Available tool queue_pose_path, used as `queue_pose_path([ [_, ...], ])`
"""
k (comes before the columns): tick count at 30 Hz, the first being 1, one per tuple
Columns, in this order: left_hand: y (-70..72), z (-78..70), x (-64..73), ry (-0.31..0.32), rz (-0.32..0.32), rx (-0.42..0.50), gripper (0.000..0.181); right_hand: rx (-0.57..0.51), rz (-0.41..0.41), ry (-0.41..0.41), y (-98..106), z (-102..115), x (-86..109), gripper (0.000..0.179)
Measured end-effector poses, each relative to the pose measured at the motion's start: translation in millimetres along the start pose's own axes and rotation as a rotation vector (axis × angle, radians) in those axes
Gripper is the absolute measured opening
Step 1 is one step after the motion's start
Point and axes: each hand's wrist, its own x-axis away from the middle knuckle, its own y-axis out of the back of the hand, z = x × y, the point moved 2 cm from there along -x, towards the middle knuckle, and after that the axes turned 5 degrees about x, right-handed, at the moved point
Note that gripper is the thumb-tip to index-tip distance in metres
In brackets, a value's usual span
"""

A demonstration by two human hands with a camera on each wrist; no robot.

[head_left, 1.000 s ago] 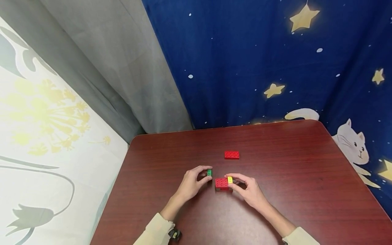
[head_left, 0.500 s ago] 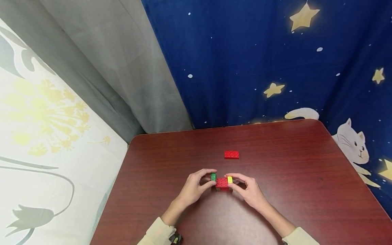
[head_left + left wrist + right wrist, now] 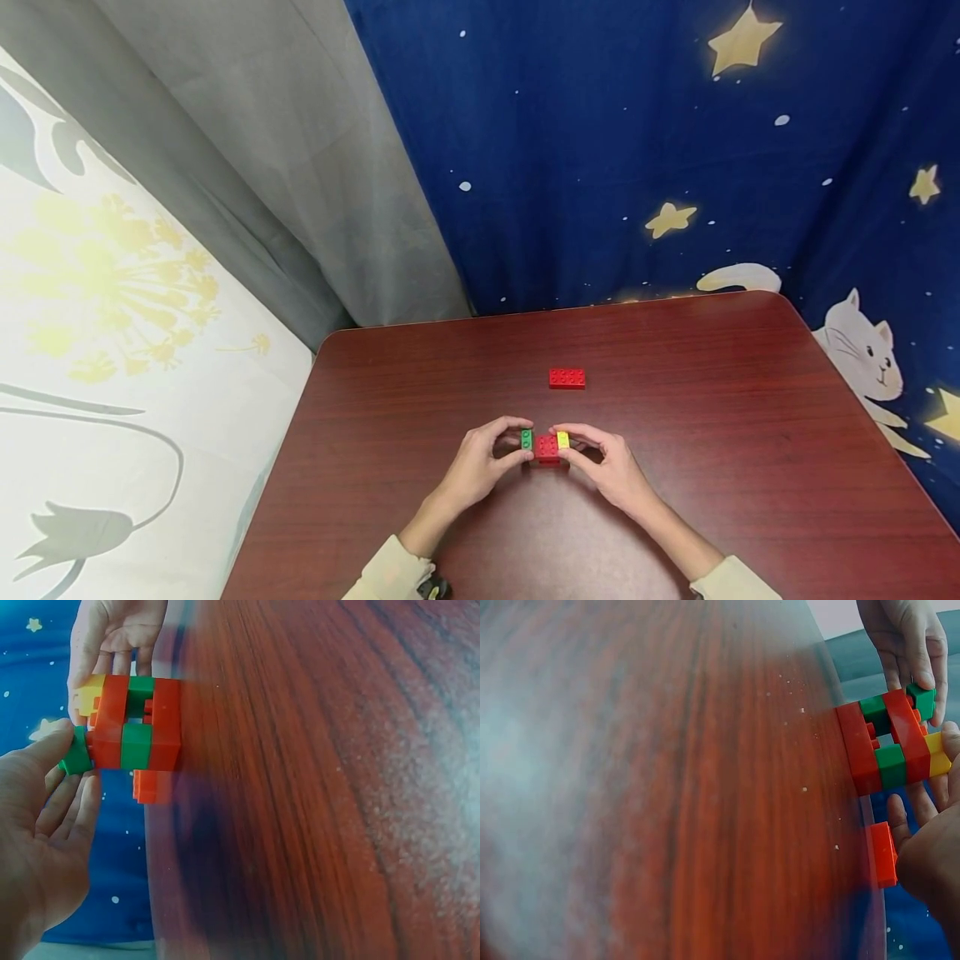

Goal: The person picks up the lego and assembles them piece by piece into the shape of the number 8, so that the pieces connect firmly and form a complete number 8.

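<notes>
Head view, and here we are: the left hand (image 3: 480,460) pinches a small green brick (image 3: 527,440) between thumb and fingertips, and facing it the right hand (image 3: 615,469) pinches a yellow brick (image 3: 562,439). Between those two grips sits the stack, its upper red brick (image 3: 547,447) showing studs on top. Yellow is at the right hand's end of that red, looking seated; green is at the left hand's end, and from the left wrist it looks slightly tilted, a stud peeking out beside it. Fully down? I'd say not yet, though the fingers hide part of the joint.

Below their fingertips, a left green spacer (image 3: 136,746) and a right green spacer (image 3: 140,690) hold the upper red off a lower red brick (image 3: 166,724), with a gap between them.

So the step in hand, as I judge it, is fitting green onto the left end while the right hand steadies the other. The next move calls for levelling it, lining it up over the studs and pressing straight down, with the right hand bracing.

Beyond both hands, a loose red brick (image 3: 567,379) lies untouched, studs up, on the table (image 3: 420,367). Past that, a blue starry curtain (image 3: 600,150).
</notes>
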Motion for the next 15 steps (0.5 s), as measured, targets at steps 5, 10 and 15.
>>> queue_pose_path([
  [5,-2.2,0.3,0.9,-0.028,-0.010,-0.013,0.042,-0.004,-0.005,0.002,-0.3,-0.9,0.0,0.032],
  [10,-3.8,1.3,1.4,-0.046,-0.024,-0.041,0.041,-0.026,-0.006,0.019,-0.4,0.7,-0.7,0.032],
  [15,-4.9,0.6,1.9,-0.045,-0.042,-0.063,0.040,-0.043,-0.005,0.040,0.1,3.0,-1.1,0.033],
])
